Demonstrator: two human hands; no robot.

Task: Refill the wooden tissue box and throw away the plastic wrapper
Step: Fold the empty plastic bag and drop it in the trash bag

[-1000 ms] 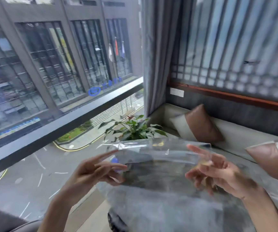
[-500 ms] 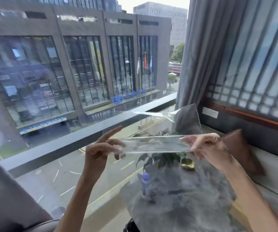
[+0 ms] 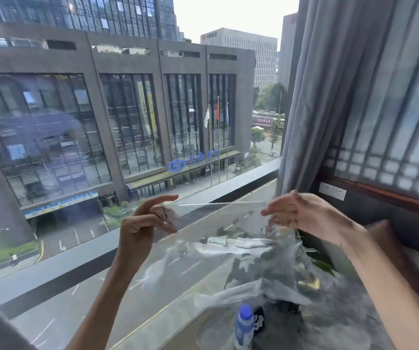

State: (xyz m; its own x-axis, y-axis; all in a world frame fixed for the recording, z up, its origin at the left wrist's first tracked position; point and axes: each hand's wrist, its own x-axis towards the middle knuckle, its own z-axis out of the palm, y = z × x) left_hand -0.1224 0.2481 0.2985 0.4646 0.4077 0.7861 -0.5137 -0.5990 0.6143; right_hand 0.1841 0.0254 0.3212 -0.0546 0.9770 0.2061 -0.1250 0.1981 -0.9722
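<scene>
currently: left hand (image 3: 147, 223) and right hand (image 3: 301, 215) pinching plastic wrapper (image 3: 228, 251) taut, flattening it; next, binning it.

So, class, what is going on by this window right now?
A person holds a clear plastic wrapper stretched between the left hand and the right hand, up in front of the window. It looks empty. A blue-capped bottle stands below it, with a leafy plant behind. No tissue box or bin is in view.
</scene>
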